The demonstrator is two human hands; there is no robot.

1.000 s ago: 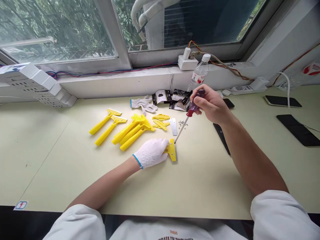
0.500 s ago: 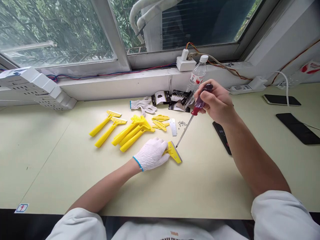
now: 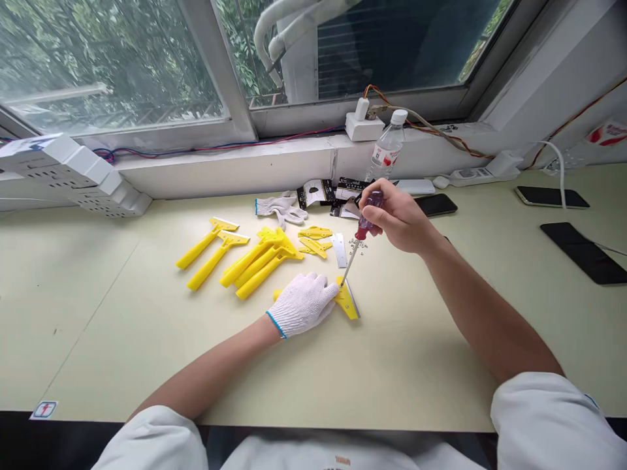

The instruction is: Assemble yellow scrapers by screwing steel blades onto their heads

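Pale tabletop (image 3: 392, 372) runs the full width beneath the window, carrying everything the hands work with. At its back edge, near the sill, stands a capped clear plastic water bottle (image 3: 385, 156); how much liquid it holds cannot be made out. Black-and-white printed packaging (image 3: 316, 194) lies in front of it, any contents hidden.

The left hand (image 3: 304, 303), in a white knit glove with a blue cuff, is closed over the handle of a yellow scraper (image 3: 349, 303), which lies at the middle of the table with its bladed head angled to the right. The bare right hand (image 3: 396, 215) grasps the handle of a screwdriver (image 3: 370, 209), fingers wrapped around it, the shaft slanting down to the upper part of the scraper head; whether the tip touches a screw is unclear.

To the left lie two bladed scrapers (image 3: 210, 264) and a cluster of yellow scraper handles (image 3: 262, 274). Beyond are a loose knit glove (image 3: 281, 209), yellow cover plates (image 3: 315, 247), silver blades (image 3: 339, 251) and, smallest, scattered screws (image 3: 353, 247)
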